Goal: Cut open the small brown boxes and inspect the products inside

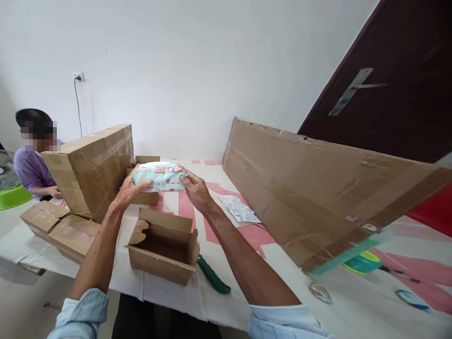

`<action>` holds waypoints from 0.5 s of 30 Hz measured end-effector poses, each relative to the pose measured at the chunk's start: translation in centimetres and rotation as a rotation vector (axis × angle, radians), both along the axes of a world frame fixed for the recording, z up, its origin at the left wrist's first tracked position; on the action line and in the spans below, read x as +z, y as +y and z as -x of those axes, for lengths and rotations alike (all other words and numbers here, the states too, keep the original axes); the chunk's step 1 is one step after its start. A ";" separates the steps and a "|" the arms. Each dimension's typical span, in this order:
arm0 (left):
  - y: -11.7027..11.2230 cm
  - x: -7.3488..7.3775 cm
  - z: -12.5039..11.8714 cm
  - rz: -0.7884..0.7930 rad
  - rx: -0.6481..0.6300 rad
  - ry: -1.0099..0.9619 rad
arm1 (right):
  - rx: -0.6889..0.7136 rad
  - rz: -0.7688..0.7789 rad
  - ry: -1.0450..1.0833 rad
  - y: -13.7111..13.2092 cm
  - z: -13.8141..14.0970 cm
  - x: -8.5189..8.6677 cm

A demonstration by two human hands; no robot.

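Both my hands hold a pale teal wipes pack (pixel 160 176) with small coloured pictures on top, lifted above the table. My left hand (pixel 127 190) grips its left end and my right hand (pixel 195 187) grips its right end. Just below and nearer to me an open small cardboard box (pixel 163 246) sits at the table's front edge, its flaps up and its inside looking empty. Behind the pack stands another open small box (pixel 145 161), partly hidden by the pack.
A tall stack of sealed boxes (pixel 93 165) and flatter boxes (pixel 58 227) stand at left. A long cardboard sheet (pixel 318 188) leans at right. A green cutter (pixel 213 276), a printed sheet (pixel 239 208), tape rolls (pixel 360 262) lie on the table. Another person (pixel 33 162) sits far left.
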State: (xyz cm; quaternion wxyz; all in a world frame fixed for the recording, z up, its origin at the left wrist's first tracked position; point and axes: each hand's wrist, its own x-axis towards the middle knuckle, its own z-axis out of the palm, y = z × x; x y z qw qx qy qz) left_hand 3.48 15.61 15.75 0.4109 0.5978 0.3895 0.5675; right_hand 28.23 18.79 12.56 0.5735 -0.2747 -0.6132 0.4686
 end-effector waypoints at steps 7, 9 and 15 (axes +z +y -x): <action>1.6 -4.2 0.9 0.031 0.100 -0.153 | -0.015 -0.101 -0.105 -0.7 -0.4 -1.8; 2.1 -6.6 1.6 0.067 0.169 -0.185 | -0.009 0.008 -0.105 -0.7 -1.3 -3.6; 2.4 -13.6 3.9 0.176 0.308 -0.224 | 0.051 0.226 -0.191 -3.6 -4.9 -8.6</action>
